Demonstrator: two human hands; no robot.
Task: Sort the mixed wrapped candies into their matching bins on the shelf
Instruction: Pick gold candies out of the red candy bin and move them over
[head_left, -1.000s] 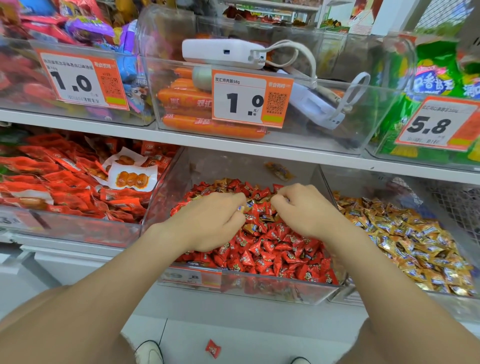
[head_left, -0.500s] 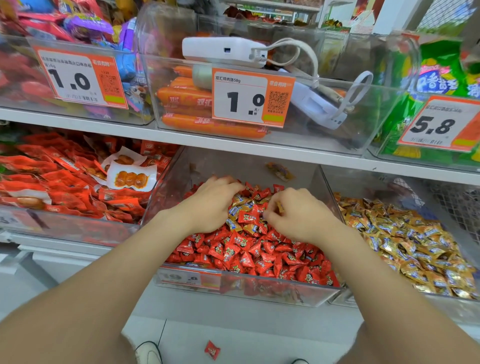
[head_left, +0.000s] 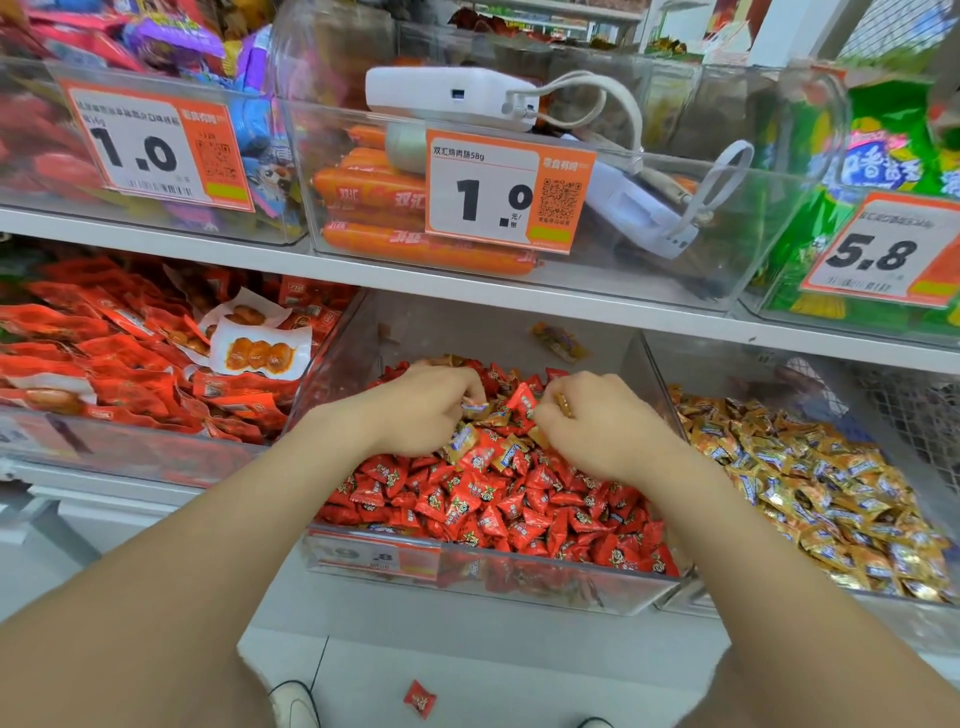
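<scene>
1. The middle clear plastic bin (head_left: 493, 569) holds a heap of small red-wrapped candies (head_left: 467, 499). Stray gold-wrapped candies (head_left: 511, 451) are mixed in at the heap's centre, and a lone gold candy (head_left: 561, 340) lies at 12 o'clock near the back wall.
2. Their matching home, the neighbouring clear bin (head_left: 769, 374), stands just beside at 3 o'clock and is filled with its own gold-wrapped heap (head_left: 810, 483).
3. The left hand (head_left: 431, 410), at 9 o'clock of the stray cluster, has its fingers curled, and the fingertips pinch one of the strays.
4. The right hand (head_left: 597, 431), at 3 o'clock of the cluster, has thumb and forefinger closed on another gold stray.
5. I judge the sorting to be partly done. The gathering is under way, several strays are still in the red heap, and neither pinched piece has crossed to the gold bin. A red-wrapped candy on the floor (head_left: 420, 699), at 6 o'clock, also needs returning.
6. Compared with a second ago, the left hand has moved deeper toward 12 o'clock, and more gold wrappers lie exposed between the hands. The right hand has barely shifted, and the floor candy is unmoved.
</scene>
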